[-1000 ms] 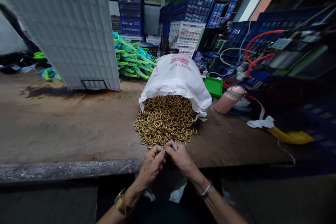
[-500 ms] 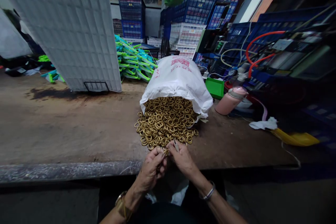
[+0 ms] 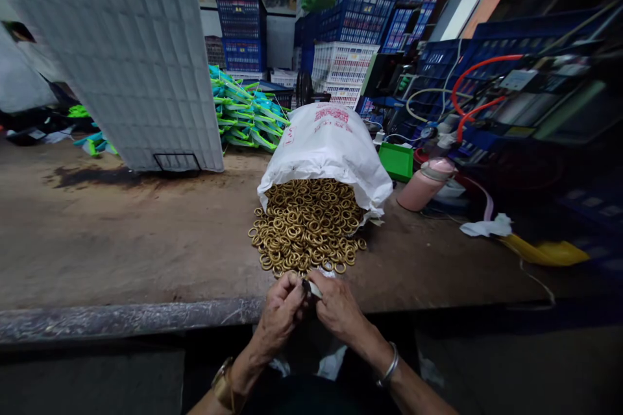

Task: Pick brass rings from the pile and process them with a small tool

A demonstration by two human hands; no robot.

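A heap of brass-coloured rings (image 3: 304,228) spills from a white sack (image 3: 329,142) lying on its side on the worn wooden bench (image 3: 121,246). My left hand (image 3: 281,311) and my right hand (image 3: 338,308) meet at the bench's front edge, just below the heap. Both are closed in a pinch. Between their fingertips pokes a small grey tool or strip (image 3: 311,286); what else the fingers hold is hidden. A gold watch sits on my left wrist, a silver bangle on my right.
A large white gridded panel (image 3: 117,52) stands at the back left, green and blue bundles (image 3: 246,111) behind it. A green box (image 3: 396,161), a pink flask (image 3: 424,184), a white rag (image 3: 485,227), hoses and stacked blue crates (image 3: 360,13) fill the right.
Both hands have drawn slightly back from the ring heap toward me. The small grey piece now lies tilted between the two fingertips instead of standing up from my right hand.
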